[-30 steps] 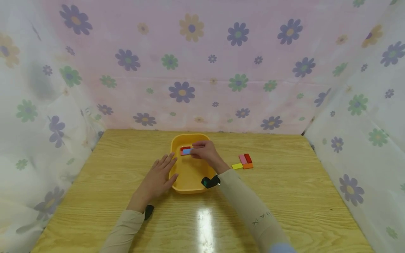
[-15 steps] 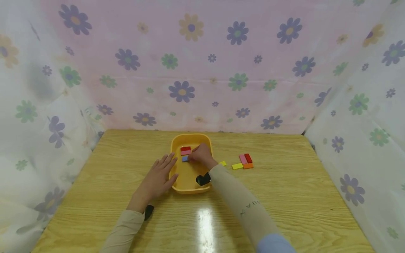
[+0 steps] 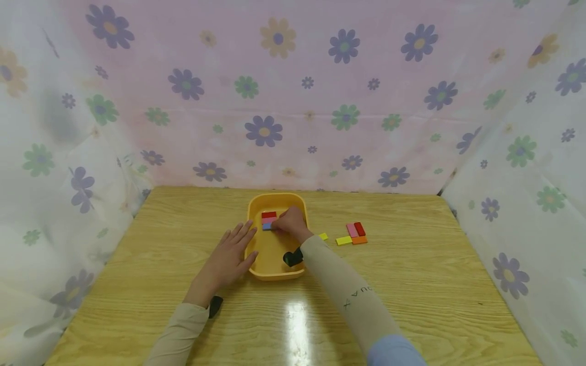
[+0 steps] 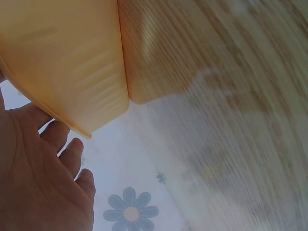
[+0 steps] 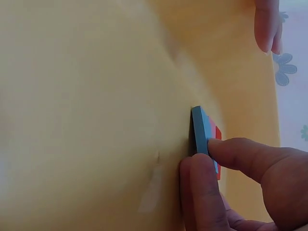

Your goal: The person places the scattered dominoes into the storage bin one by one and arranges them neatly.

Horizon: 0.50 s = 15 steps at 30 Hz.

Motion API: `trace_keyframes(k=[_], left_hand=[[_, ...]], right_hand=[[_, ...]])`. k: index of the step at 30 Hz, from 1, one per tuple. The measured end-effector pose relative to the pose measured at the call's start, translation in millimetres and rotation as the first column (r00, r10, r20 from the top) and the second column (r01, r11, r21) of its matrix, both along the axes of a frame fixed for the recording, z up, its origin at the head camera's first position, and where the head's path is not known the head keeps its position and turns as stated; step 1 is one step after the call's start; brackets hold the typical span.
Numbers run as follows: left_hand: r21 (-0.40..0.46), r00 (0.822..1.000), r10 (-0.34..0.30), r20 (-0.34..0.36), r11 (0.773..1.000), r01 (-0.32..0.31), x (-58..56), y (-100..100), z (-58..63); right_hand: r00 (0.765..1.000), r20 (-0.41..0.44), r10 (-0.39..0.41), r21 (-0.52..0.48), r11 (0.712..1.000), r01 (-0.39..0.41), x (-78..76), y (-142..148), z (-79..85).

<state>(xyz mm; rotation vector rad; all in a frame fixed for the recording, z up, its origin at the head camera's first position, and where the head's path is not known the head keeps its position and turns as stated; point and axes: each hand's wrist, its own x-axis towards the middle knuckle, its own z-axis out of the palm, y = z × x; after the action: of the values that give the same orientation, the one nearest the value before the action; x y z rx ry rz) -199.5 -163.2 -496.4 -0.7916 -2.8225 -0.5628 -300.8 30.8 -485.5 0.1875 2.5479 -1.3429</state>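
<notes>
Inside a yellow plastic tub (image 3: 274,277), my right hand (image 3: 293,222) pinches a flat blue block (image 5: 198,130) between thumb and fingers. The block lies low, close over the tub's floor. Right behind it in the head view, a pink block (image 3: 269,220) and a red block (image 3: 268,215) lie side by side, forming a row with the blue one. The fingers cover the blue block's right end. My left hand (image 3: 227,259) rests at the tub's left rim, fingers extended, with the fingertips at the edge.
Right of the tub on the wooden table (image 3: 412,284) lie a yellow block (image 3: 344,240), an orange block (image 3: 359,240), a pink block (image 3: 351,230) and a red block (image 3: 359,229). Another yellow block (image 3: 323,237) is partly hidden by the right arm. Flowered sheets surround the table.
My right hand has lowered the blue block from over the red and pink blocks to in front of them, then moved it slightly back beside the pink one. The left hand has stayed put.
</notes>
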Motion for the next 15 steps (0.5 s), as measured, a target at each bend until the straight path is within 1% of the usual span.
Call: trace_keyframes(k=[7, 15], left_hand=[[-0.016, 1.000, -0.002, 0.006, 1.000, 0.002, -0.1, -0.9, 0.5], [-0.035, 1.000, 0.004, 0.027, 0.999, -0.003, -0.7, -1.2, 1.2]], right_hand=[[1.000, -0.013, -0.006, -0.022, 1.000, 0.006, -1.0, -1.1, -2.9], [1.000, 0.012, -0.005, -0.023, 1.000, 0.006, -0.9, -0.6, -2.1]])
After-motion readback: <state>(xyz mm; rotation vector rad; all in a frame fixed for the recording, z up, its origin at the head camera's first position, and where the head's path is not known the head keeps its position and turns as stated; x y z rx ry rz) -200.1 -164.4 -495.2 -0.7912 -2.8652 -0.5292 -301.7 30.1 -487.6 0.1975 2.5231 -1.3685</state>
